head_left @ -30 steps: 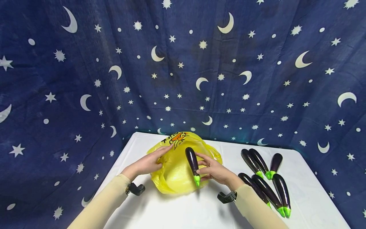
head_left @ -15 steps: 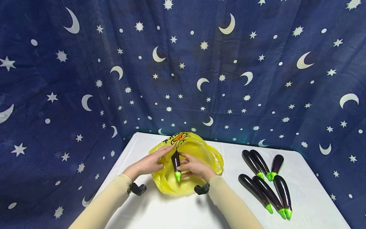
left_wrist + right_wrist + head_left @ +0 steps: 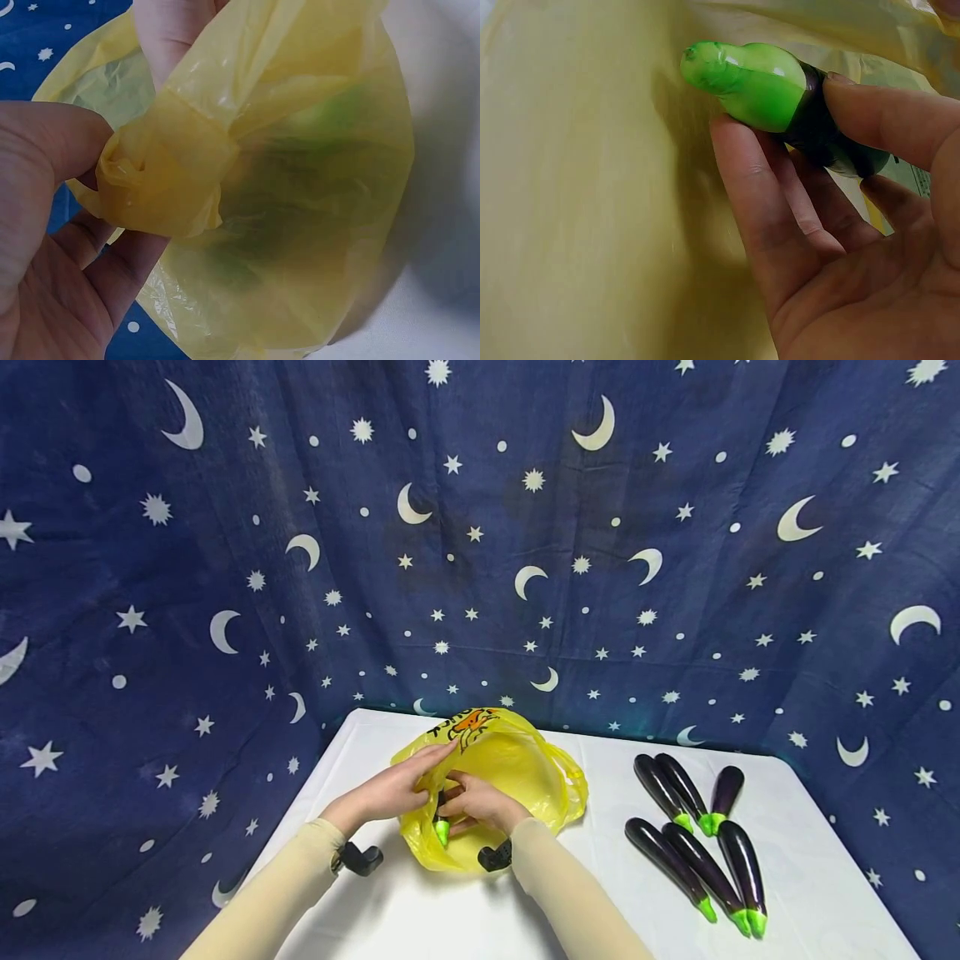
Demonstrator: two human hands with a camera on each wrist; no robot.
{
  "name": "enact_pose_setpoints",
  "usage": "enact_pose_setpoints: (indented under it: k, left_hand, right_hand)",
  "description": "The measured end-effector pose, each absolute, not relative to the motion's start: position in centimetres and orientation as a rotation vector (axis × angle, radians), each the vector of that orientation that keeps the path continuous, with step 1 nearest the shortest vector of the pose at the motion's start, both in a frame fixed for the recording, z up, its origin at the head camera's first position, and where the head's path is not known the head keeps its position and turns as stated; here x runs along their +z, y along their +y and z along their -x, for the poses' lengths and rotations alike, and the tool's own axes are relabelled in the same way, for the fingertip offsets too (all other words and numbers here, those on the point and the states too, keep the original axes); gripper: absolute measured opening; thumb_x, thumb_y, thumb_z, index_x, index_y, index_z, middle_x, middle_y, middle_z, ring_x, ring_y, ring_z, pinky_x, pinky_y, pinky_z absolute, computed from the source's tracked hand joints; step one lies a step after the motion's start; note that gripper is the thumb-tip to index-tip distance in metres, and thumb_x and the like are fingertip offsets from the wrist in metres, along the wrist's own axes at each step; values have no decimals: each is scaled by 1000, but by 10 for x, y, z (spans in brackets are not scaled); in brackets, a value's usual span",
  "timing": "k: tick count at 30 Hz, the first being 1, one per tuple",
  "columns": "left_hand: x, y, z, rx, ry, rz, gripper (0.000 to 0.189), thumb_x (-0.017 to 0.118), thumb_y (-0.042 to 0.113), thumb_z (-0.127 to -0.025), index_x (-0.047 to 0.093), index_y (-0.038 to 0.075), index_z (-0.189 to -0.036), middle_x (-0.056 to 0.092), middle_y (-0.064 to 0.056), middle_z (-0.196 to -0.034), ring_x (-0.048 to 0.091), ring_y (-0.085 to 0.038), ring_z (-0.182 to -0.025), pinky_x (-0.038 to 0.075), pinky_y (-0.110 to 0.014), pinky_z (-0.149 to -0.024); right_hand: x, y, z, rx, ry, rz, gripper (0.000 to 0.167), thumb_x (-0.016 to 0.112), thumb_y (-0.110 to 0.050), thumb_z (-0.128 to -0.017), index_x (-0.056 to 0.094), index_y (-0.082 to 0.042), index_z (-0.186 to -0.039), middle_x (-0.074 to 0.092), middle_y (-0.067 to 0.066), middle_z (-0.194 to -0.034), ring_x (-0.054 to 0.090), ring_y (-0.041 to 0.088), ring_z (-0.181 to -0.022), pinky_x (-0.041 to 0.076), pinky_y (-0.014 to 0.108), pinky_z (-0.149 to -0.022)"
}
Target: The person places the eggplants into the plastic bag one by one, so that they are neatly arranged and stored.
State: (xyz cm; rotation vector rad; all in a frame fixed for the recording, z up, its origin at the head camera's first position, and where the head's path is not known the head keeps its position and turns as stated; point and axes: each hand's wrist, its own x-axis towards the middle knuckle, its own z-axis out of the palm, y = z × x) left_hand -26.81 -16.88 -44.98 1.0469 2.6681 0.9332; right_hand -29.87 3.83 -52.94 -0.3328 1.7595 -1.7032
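My left hand [image 3: 384, 789] holds the left rim of a yellow plastic bag [image 3: 517, 760], which gapes toward me on the table. In the left wrist view, its thumb and fingers [image 3: 124, 270] pinch the bunched plastic. Inside the bag's mouth, my right hand [image 3: 483, 802] grips an eggplant [image 3: 442, 832] with a dark purple body and a bright green stem end. The right wrist view shows the thumb and fingers around the eggplant [image 3: 765, 86] just behind its green cap. Much of its body is hidden. Blurred dark and green shapes show through the bag [image 3: 360, 247].
Several more eggplants [image 3: 738, 864] lie in two loose groups on the right of the white table [image 3: 810, 868]. Behind the table hangs a dark blue curtain [image 3: 570, 610] with moons and stars. A black wrist camera [image 3: 362, 858] sits on the left wrist.
My right hand has carried the eggplant leftward, from the bag's right side into its mouth near the left hand. The left hand has kept its hold on the rim.
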Motion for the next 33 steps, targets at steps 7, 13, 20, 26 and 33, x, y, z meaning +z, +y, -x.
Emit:
enact_pose_setpoints:
  k: [7, 13, 20, 26, 33]
  left_hand:
    - [-449, -168, 268, 934, 2664, -1048, 93, 61, -8, -87, 20, 20, -166, 27, -8, -166, 30, -31, -149, 33, -51, -116]
    - [-452, -169, 269, 920, 2670, -1052, 92, 60, -8, -87, 19, 19, -166, 27, -9, -166, 29, -31, -149, 33, -51, -116]
    - [-454, -169, 270, 908, 2680, -1049, 93, 61, -8, -87, 20, 20, -166, 28, -9, -165, 30, -31, -149, 36, -50, -114]
    - [-453, -168, 269, 926, 2675, -1042, 93, 61, -7, -87, 19, 21, -166, 28, -9, -165, 31, -31, -148, 36, -51, -114]
    - [-453, -169, 268, 933, 2671, -1021, 92, 61, -5, -88, 18, 22, -166, 28, -8, -165, 28, -31, -150, 33, -52, -116]
  right_hand:
    - [-533, 31, 300, -1700, 1787, 323, 66, 70, 0, -89, 43, -8, -148, 65, 14, -118, 70, 29, -96, 60, 48, -80]
    - [-536, 30, 300, -1702, 1796, 301, 66, 71, -1, -90, 43, -7, -149, 66, 13, -116, 70, 28, -93, 60, 48, -80]
    - [-537, 34, 298, -1738, 1775, 283, 79, 70, 2, -89, 30, -3, -158, 62, 16, -123, 68, 31, -101, 60, 50, -82]
    - [-536, 40, 299, -1753, 1779, 288, 81, 70, 0, -90, 30, -4, -159, 60, 17, -126, 67, 33, -104, 60, 49, -82]
    - [-533, 52, 298, -1716, 1801, 315, 80, 70, -2, -91, 29, -4, -160, 62, 17, -132, 66, 34, -109, 58, 49, -88]
